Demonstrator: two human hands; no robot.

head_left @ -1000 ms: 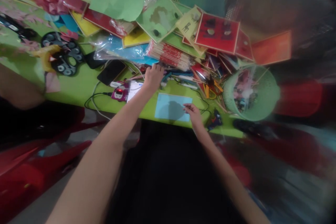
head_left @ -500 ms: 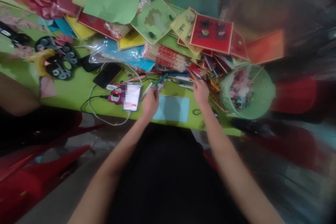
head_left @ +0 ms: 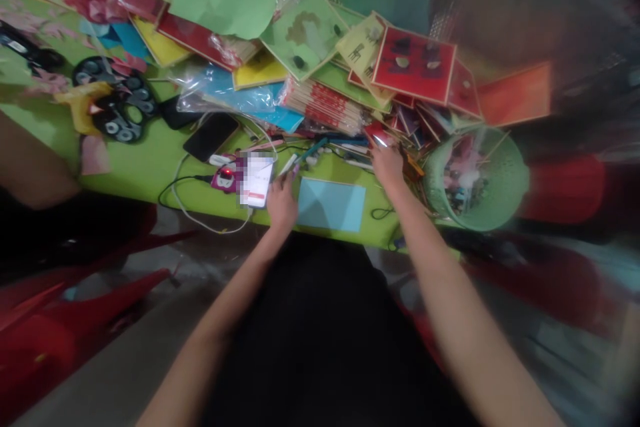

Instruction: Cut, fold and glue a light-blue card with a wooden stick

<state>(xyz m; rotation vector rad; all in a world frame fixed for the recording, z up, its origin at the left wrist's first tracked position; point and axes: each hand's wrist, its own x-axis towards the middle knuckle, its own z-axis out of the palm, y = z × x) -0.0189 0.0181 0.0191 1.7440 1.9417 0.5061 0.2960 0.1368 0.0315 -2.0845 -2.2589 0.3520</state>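
Note:
My left hand (head_left: pixel 283 203) rests on the green tabletop between a lit phone (head_left: pixel 257 180) and a light blue paper (head_left: pixel 331 205). Its fingers are stretched out towards a white marker (head_left: pixel 289 164), and a small purple piece lies by the fingertips. Further right, my right hand (head_left: pixel 389 165) reaches into clutter of pens and thin sticks, beside a shiny red packet (head_left: pixel 379 136). Those fingers are bent together at the edge of the pile; blur and clutter hide what is between them. The blue paper lies flat between the two hands.
A green basket (head_left: pixel 517 177) with small pieces stands at right. Decorated cards (head_left: pixel 415 67) and bundled sticks (head_left: pixel 323 103) are heaped at the back. A dark phone (head_left: pixel 211 137), cables and a purple power socket (head_left: pixel 226 177) lie left. Another person's arm (head_left: pixel 33 163) is at far left.
My left hand has shifted left and loosened from around the purple piece, uncovering more blue paper. My right hand has reached slightly further into the clutter. The whole view has slid a little.

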